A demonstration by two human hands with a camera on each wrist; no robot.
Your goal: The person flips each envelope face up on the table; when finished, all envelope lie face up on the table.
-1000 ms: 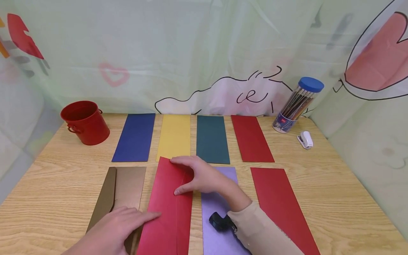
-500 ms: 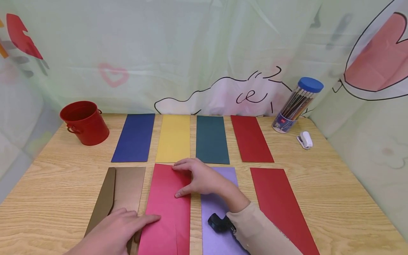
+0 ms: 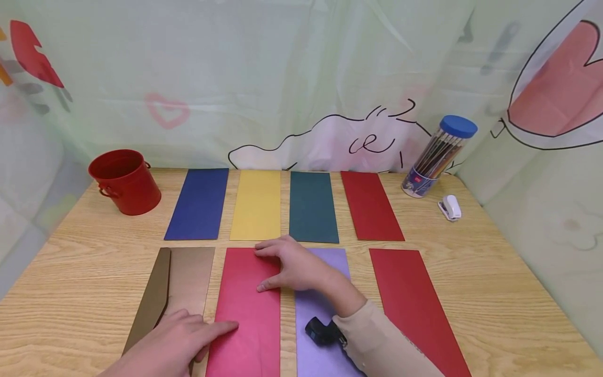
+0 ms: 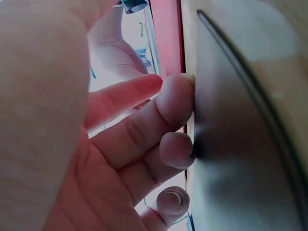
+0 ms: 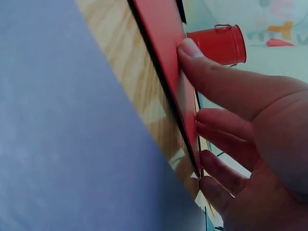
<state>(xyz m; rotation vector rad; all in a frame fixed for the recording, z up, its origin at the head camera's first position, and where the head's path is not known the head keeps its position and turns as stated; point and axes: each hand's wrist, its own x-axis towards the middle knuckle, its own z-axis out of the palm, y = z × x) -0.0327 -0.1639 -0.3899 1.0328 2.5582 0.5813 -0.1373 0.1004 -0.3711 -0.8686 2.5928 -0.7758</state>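
Note:
A pinkish-red envelope (image 3: 249, 314) lies flat at the near middle of the table. My right hand (image 3: 299, 264) rests over its far right part, thumb on the face and fingertips at the far edge. In the right wrist view, the right thumb (image 5: 192, 50) touches the red surface while the fingers spread along its edge. My left hand (image 3: 176, 335) lies at the envelope's left side, one extended digit reaching onto it. Its other fingertips (image 4: 175, 149) come down at the brown envelope (image 3: 190, 277), as the left wrist view shows. A lilac envelope (image 3: 315, 335) lies under the right forearm.
Blue (image 3: 198, 204), yellow (image 3: 256, 204), dark green (image 3: 313, 207) and red (image 3: 372, 204) envelopes form the back row. Another red envelope (image 3: 414, 298) lies near right. A red bucket (image 3: 132, 186) stands back left; a pencil tub (image 3: 435, 157) and white stapler (image 3: 450, 207) stand back right.
The pinkish-red envelope has come nearer and lies straighter, its far edge now off the yellow envelope and level with its neighbours. My right hand has moved slightly nearer with it.

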